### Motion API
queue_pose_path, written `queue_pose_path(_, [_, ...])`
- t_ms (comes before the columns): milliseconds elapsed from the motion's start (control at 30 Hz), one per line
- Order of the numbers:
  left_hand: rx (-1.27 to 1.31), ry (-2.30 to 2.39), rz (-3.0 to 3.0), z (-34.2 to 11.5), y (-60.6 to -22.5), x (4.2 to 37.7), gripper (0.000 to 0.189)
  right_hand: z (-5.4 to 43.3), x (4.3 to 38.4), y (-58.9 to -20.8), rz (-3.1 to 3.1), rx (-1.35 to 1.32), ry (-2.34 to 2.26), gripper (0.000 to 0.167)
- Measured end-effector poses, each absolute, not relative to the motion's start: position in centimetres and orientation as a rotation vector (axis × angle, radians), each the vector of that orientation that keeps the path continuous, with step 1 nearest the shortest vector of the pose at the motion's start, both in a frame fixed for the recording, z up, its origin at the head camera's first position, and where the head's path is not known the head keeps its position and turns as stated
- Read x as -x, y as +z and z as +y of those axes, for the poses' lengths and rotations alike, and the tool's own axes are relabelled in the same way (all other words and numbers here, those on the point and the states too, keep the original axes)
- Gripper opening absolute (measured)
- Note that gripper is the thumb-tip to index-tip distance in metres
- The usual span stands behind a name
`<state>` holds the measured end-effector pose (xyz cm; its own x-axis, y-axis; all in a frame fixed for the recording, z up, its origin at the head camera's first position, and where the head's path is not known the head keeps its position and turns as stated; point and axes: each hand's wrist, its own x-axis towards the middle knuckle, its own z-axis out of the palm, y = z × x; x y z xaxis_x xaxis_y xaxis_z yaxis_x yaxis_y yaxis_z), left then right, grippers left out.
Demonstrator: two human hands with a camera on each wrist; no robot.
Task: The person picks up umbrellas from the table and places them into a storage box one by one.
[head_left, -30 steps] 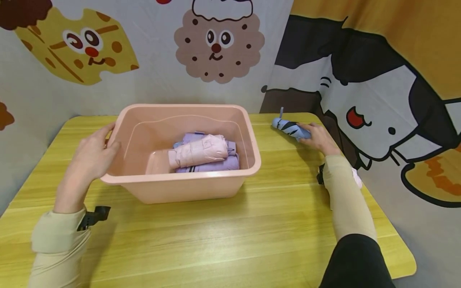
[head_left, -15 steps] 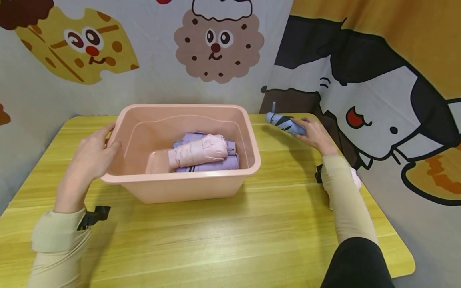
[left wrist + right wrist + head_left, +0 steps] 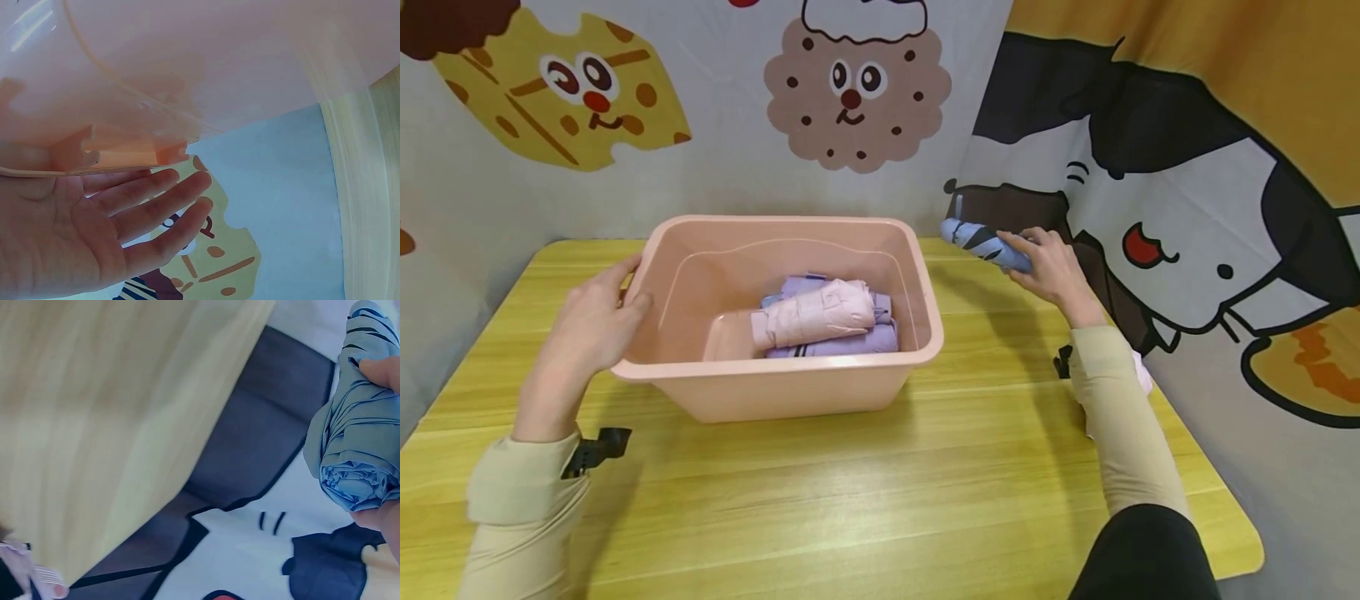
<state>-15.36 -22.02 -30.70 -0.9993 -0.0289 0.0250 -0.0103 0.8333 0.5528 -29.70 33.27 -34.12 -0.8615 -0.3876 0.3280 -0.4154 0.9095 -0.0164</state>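
Observation:
In the head view, a pink plastic tub (image 3: pixel 790 392) stands on the table. My left hand (image 3: pixel 591 321) holds its left rim, the thumb over the edge. Outside the wall, the fingers (image 3: pixel 165 215) extend loosely under the rim in the left wrist view. My right hand (image 3: pixel 1052 271) grips a rolled blue umbrella (image 3: pixel 977 240) with dark marks by its right end, raised above the back right of the table. Its strap points up. Inside the tub, a pale pink folded umbrella (image 3: pixel 816 314) lies across lilac folded umbrellas (image 3: pixel 853 344), with a bit of blue showing behind.
Wood-patterned table (image 3: pixel 820 500) extends around the tub. A pale pink item (image 3: pixel 1142 372) lies mostly hidden behind my right forearm, near the right edge. A printed cloth (image 3: pixel 715 183) hangs along the back and right sides.
My right hand has lifted the blue umbrella off the table and carried it up and slightly left. The left hand and the tub have stayed in place.

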Motion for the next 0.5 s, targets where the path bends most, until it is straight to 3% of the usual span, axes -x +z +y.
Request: queue_pose_path(500, [-0.041, -0.916, -2.981, -22.1, -30.6, 15.2, 0.062, 29.7, 27.7, -30.0, -2.607, -0.687, 0.055, 0.055])
